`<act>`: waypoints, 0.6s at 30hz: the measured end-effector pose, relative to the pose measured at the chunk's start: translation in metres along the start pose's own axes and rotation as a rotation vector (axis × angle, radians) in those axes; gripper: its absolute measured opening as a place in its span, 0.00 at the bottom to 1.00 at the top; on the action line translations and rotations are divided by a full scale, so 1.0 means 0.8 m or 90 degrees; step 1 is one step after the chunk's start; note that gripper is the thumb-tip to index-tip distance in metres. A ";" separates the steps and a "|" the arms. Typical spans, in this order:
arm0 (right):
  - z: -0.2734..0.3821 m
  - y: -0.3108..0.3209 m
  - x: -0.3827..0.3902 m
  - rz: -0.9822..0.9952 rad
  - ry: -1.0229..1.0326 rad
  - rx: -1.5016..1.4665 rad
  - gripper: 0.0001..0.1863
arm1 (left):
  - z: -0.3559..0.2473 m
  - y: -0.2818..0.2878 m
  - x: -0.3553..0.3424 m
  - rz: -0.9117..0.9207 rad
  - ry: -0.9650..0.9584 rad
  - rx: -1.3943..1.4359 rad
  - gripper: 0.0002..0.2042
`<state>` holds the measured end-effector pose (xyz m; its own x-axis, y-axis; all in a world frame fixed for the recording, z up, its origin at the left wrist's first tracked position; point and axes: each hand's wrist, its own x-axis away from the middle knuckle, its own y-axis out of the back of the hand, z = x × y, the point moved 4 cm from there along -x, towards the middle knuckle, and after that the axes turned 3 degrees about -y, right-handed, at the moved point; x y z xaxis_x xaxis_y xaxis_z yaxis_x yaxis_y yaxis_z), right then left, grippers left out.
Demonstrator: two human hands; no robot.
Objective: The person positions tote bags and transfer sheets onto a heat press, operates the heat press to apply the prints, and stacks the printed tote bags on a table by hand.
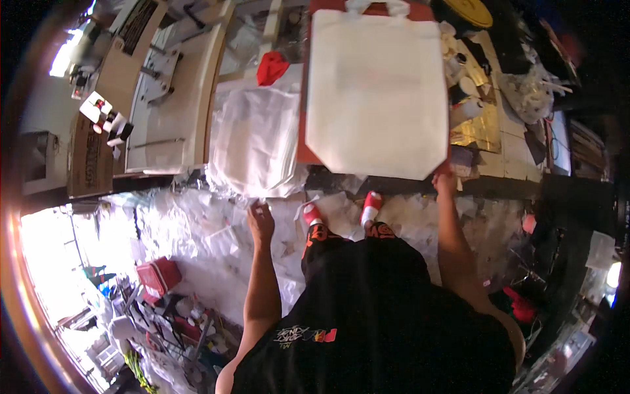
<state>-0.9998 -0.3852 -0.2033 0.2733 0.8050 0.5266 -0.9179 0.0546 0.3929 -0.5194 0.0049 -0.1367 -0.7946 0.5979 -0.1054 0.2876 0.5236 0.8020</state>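
1. I see the white tote bag [377, 98] upper centre, long axis vertical, handles [398, 9] topmost.
2. My right grip [444, 178] is near its lower-right corner; clenched or not, I cannot tell.
3. My left grip [261, 222], below the clear plastic stack [254, 141]: cannot tell.

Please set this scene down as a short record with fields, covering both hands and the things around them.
left hand: just below the near edge of the clear plastic bags; contact unclear
right hand: at the near right corner of the red board; grip unclear
white bag: lying flat on the red board, handles at the far end
clear plastic bags: stacked left of the white bag
beyond the stack: bright red cloth
right of the board: gold sheet among clutter
floor: strewn with translucent plastic; red box to the left
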 end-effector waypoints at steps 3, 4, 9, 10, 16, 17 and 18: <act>-0.122 -0.076 0.029 0.076 0.040 -0.026 0.07 | 0.118 -0.001 0.101 0.245 0.056 0.019 0.14; -0.132 -0.117 0.055 0.105 0.126 0.295 0.12 | 0.160 0.008 0.138 0.314 0.174 0.000 0.15; -0.085 -0.261 0.147 0.066 0.482 0.504 0.24 | 0.327 0.054 0.323 0.460 0.459 0.031 0.16; -0.110 -0.261 0.104 0.001 0.494 0.685 0.22 | 0.318 0.065 0.312 0.465 0.534 0.056 0.16; -0.180 -0.292 0.025 -0.048 0.067 0.263 0.29 | 0.356 0.119 0.311 0.454 0.641 0.095 0.17; -0.188 -0.299 0.021 -0.046 -0.055 0.196 0.30 | 0.362 0.123 0.310 0.435 0.637 0.111 0.17; -0.196 -0.300 0.014 -0.056 -0.127 0.170 0.32 | 0.346 0.116 0.287 0.434 0.656 0.131 0.17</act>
<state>-0.8213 -0.2965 -0.4100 0.4232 0.6711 0.6087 -0.7878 -0.0592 0.6130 -0.5272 0.3585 -0.2495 -0.4730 0.0804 0.8774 0.8084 0.4358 0.3958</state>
